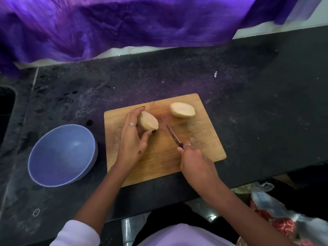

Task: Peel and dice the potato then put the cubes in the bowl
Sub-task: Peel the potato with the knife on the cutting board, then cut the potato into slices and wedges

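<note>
right hand [192,158] grips knife [173,134] over the cutting board [159,162], tip down — ready to slice i'd say | left hand [133,137] pinches peeled potato half [148,121] steady mid-board | other half [182,110] parked at board's far edge | bowl [44,167] left of board

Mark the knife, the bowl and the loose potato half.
knife [171,134], head view, middle of the blade.
bowl [62,155], head view, bare inner wall.
loose potato half [182,110], head view, middle of its top surface.
</note>
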`<state>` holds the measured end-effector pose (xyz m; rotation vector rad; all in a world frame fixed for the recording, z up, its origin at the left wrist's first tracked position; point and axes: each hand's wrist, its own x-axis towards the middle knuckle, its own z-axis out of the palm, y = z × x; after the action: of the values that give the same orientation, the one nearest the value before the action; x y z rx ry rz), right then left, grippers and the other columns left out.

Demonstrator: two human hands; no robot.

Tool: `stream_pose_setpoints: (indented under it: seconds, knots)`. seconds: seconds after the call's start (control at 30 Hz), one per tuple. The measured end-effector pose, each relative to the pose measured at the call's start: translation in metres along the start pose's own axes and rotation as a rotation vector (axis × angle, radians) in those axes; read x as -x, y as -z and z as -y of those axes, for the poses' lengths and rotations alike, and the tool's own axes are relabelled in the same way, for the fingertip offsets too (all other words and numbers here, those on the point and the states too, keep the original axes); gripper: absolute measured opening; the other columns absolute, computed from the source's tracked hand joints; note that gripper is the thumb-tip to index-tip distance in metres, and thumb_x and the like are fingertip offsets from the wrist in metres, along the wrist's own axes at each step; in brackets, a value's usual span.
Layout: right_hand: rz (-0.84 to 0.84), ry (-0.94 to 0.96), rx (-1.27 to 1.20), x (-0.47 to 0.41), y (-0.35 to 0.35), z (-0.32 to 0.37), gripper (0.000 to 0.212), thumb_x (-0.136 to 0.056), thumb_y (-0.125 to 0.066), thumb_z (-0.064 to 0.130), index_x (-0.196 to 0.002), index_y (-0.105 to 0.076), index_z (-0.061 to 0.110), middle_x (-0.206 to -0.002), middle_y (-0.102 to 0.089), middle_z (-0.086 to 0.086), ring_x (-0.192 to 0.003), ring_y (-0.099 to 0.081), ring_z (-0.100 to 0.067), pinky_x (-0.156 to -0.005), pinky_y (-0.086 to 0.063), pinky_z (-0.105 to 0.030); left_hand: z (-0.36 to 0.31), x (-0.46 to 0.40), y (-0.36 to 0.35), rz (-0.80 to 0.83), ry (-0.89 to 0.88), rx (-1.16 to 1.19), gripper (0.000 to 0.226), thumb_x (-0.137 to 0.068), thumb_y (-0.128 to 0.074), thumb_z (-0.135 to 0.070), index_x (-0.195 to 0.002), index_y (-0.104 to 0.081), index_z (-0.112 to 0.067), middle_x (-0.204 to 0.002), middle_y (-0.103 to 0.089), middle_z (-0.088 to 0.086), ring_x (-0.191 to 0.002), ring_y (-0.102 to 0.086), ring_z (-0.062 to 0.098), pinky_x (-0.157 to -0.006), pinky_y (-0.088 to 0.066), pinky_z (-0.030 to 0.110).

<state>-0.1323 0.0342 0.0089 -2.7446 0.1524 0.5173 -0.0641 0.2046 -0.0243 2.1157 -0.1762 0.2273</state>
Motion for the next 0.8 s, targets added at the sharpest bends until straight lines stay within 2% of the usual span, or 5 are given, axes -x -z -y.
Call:
stream_pose_setpoints:
  seconds: [0.23,0.37,0.47,0.67,0.8]
  knots:
    - [-0.019,-0.059,-0.036,-0.007,0.024,-0.005,0.035,-0.104,-0.024,0.038,-0.115,-0.048,0.015,-0.078,-0.045,0.005,-0.07,-0.046,-0.018,-0.059,-0.033,-0.032,-0.012,-0.028,0.029,0.672,-0.447,-0.525,0.044,-0.096,-0.054,-0.012,-0.137,-0.049,-0.028,-0.146,-0.039,-0.014,-0.134,-0.037,0.008,-0.108,-0.025,0.016]
    - [0.019,-0.094,-0.083,-0.017,0.03,-0.01,0.037,-0.104,-0.026,0.038,-0.114,-0.05,0.013,-0.089,-0.051,-0.001,-0.078,-0.049,-0.021,-0.065,-0.038,-0.034,-0.012,-0.024,0.029,0.776,-0.797,-0.67,0.063,-0.063,-0.084,0.003,-0.12,-0.065,-0.016,-0.12,-0.066,0.004,-0.108,-0.064,0.022,-0.09,-0.051,0.03]
    - [0.037,-0.107,-0.099,-0.022,0.03,-0.014,0.036,-0.103,-0.028,0.038,-0.112,-0.052,0.013,-0.083,-0.047,0.001,-0.079,-0.051,-0.022,-0.067,-0.04,-0.034,-0.005,-0.017,0.029,0.735,-0.786,-0.702,0.066,-0.06,-0.086,0.002,-0.12,-0.066,-0.017,-0.127,-0.063,0.002,-0.116,-0.061,0.021,-0.1,-0.04,0.03]
    - [0.079,-0.093,-0.126,-0.023,0.033,-0.019,0.031,-0.103,-0.029,0.035,-0.111,-0.05,0.014,-0.077,-0.044,0.004,-0.079,-0.052,-0.021,-0.066,-0.04,-0.035,0.003,0.021,0.033,0.265,0.004,-0.309,0.061,-0.089,-0.063,-0.018,-0.145,-0.039,-0.019,-0.149,-0.04,-0.001,-0.139,-0.033,0.013,-0.116,-0.029,0.039]
    - [0.095,0.022,-0.172,-0.014,0.029,-0.007,0.019,-0.103,-0.03,0.032,-0.11,-0.042,0.02,-0.081,-0.049,0.002,-0.071,-0.051,-0.016,-0.06,-0.038,-0.033,-0.007,0.034,0.019,0.191,0.125,-0.319,0.07,-0.085,-0.068,-0.039,-0.145,-0.039,-0.018,-0.148,-0.042,-0.003,-0.14,-0.031,0.014,-0.117,-0.025,0.035]
